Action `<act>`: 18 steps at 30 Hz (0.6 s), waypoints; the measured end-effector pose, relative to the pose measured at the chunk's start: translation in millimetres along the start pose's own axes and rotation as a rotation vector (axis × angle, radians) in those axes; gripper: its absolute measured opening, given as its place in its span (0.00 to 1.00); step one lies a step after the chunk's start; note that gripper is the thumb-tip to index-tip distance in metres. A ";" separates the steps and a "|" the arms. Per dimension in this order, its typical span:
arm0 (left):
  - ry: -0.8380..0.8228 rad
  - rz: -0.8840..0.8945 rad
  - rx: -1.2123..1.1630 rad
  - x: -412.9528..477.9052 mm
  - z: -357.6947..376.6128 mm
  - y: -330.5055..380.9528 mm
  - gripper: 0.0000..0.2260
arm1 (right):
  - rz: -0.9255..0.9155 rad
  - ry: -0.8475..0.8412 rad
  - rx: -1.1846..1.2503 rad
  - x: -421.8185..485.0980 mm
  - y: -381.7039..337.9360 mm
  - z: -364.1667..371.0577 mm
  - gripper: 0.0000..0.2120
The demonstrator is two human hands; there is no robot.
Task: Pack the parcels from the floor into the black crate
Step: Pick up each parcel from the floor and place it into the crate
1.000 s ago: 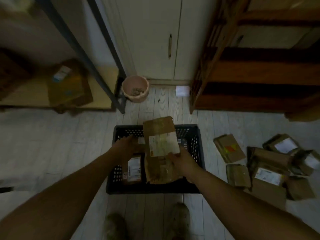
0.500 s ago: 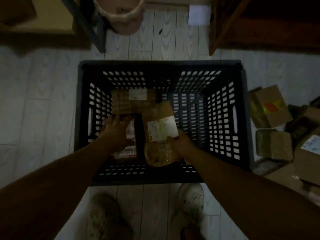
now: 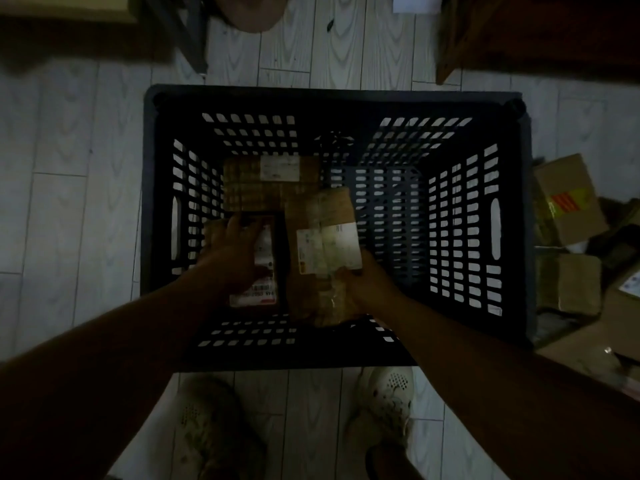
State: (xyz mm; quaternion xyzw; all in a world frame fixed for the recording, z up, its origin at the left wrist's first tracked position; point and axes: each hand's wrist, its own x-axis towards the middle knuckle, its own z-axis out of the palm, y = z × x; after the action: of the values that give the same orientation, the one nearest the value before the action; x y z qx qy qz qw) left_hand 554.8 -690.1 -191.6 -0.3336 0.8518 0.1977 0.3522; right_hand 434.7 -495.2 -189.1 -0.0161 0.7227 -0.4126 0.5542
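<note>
The black crate (image 3: 512, 216) stands on the floor right below me, its perforated walls all in view. Inside it, my right hand (image 3: 363, 282) grips the near end of a long brown parcel (image 3: 322, 216) with a white label, low in the crate's middle. My left hand (image 3: 235, 247) rests fingers down on a smaller parcel with a red and white label (image 3: 265, 271) at the crate's near left. A flat brown parcel (image 3: 263, 185) lies on the crate's floor at the far left. Several more brown parcels (image 3: 568, 199) lie on the floor right of the crate.
A pink pot (image 3: 249, 12) and a dark metal shelf leg (image 3: 187, 36) stand beyond the crate's far left. Wooden furniture (image 3: 519, 29) sits at the far right. A white paper (image 3: 415, 3) lies on the floor. My two shoes (image 3: 384, 403) are just behind the crate.
My view has dropped and closed in over the crate. The long parcel has gone from above the rim down inside, with my right hand on it; my left hand has settled on the small labelled parcel.
</note>
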 end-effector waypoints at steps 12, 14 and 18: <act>0.198 -0.001 -1.140 14.8 -68.3 26.0 0.41 | -0.004 -0.151 -0.149 21.5 -80.8 -30.1 0.19; 0.079 -0.068 -1.216 15.6 -75.5 23.2 0.42 | -0.018 -0.209 -0.172 24.6 -93.0 -38.7 0.17; 0.139 -0.146 -1.299 10.4 -83.6 27.7 0.29 | -0.058 -0.229 -0.241 22.0 -102.5 -42.1 0.12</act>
State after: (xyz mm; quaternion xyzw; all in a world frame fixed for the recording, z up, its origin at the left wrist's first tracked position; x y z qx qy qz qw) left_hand 490.6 -723.0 -140.1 -0.5474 0.5551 0.6253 0.0360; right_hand 347.4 -549.0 -141.6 -0.1499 0.6984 -0.3342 0.6148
